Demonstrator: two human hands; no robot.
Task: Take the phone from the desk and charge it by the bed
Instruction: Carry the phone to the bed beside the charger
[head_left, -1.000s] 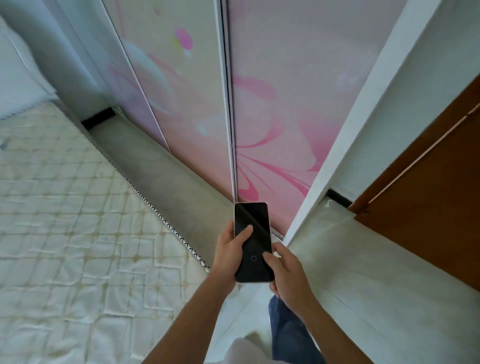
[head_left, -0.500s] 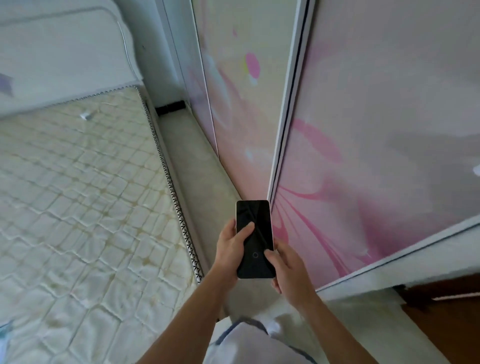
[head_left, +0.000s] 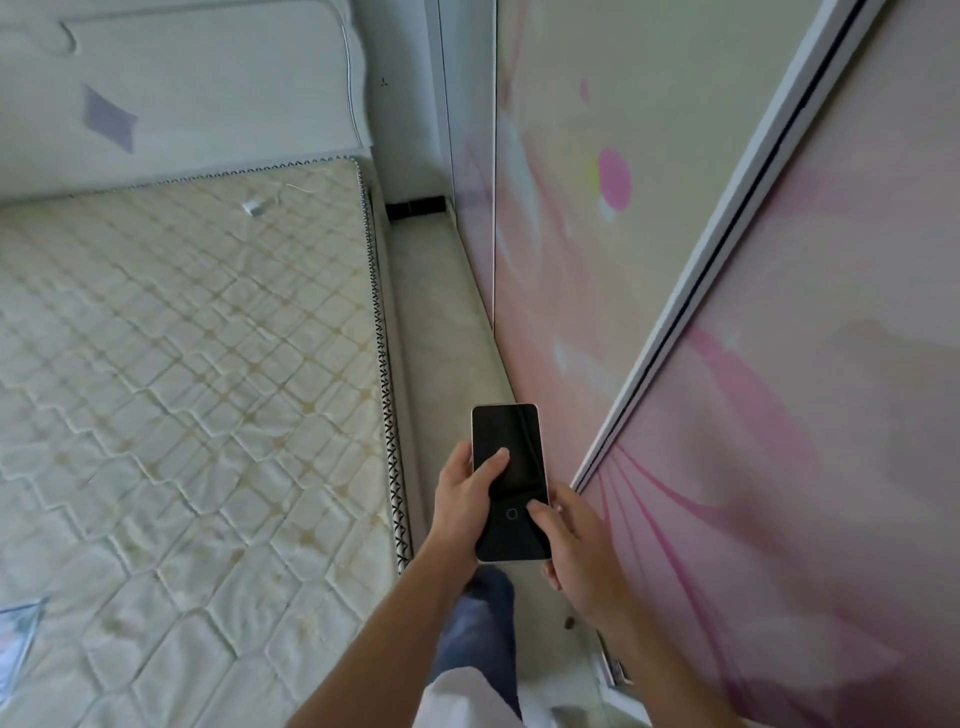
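Beside our bare quilted cream mattress (head_left: 182, 364) now filling more view, both hands, left hand (head_left: 460, 506), right hand (head_left: 582, 551), clasp one dark-screened white-edged phone (head_left: 509, 480), one small white charger plug (head_left: 253, 208) newly close

Charger plug (head_left: 253, 208) on bare mattress (head_left: 182, 374)

Both forearms are bare from wrist to elbow, with no sleeve, watch or ring showing on the left hand (head_left: 464, 506) or the right hand (head_left: 581, 551). Below them hangs the hem of a white top (head_left: 467, 699). One leg wears blue denim jeans (head_left: 475, 629), faded paler over the knee.
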